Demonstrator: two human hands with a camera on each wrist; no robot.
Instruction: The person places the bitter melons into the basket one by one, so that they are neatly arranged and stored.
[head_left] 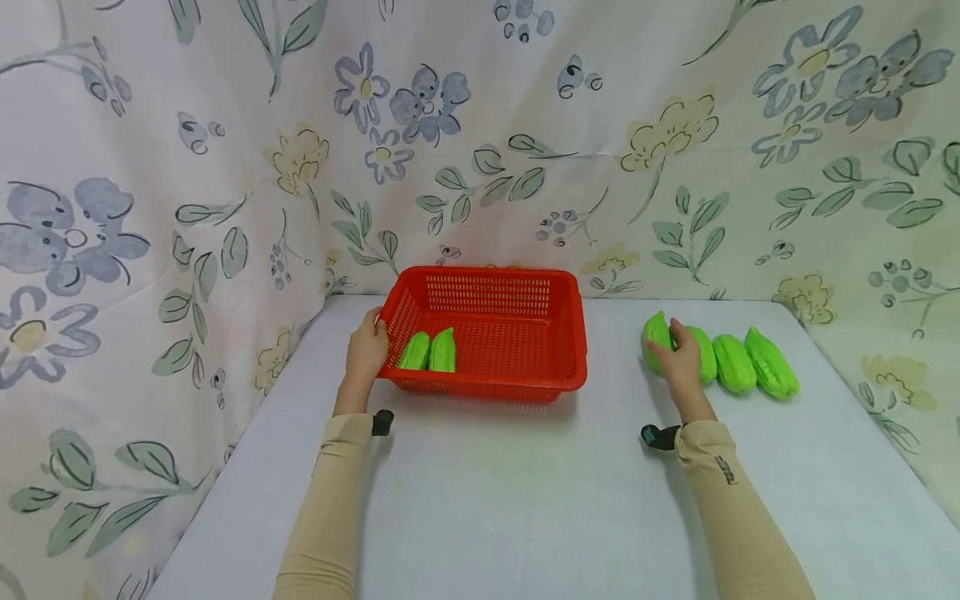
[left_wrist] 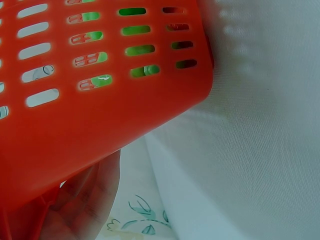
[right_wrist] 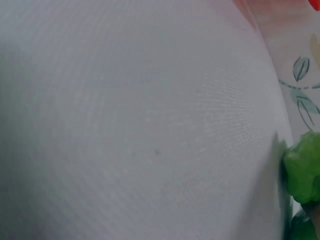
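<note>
A red perforated plastic basket [head_left: 495, 383] stands at the back of the table, with two green bitter melons [head_left: 442, 350] lying in its left end. My left hand [head_left: 367, 350] grips the basket's left rim; in the left wrist view, fingers [left_wrist: 100, 195] show beneath the red wall. Farther right, my right hand [head_left: 681, 367] holds the leftmost bitter melon [head_left: 657, 332] of a row between thumb and fingers. Beside it lie more bitter melons [head_left: 735, 364], one partly hidden by the hand. The right wrist view catches only part of a bumpy green melon [right_wrist: 304, 167] at its edge.
The white table [head_left: 510, 500] runs back to a floral curtain [head_left: 480, 125] that hangs behind and along the sides. A stretch of tabletop separates the basket from the melon row. Dark wrist straps [head_left: 660, 437] stick out from the sleeves.
</note>
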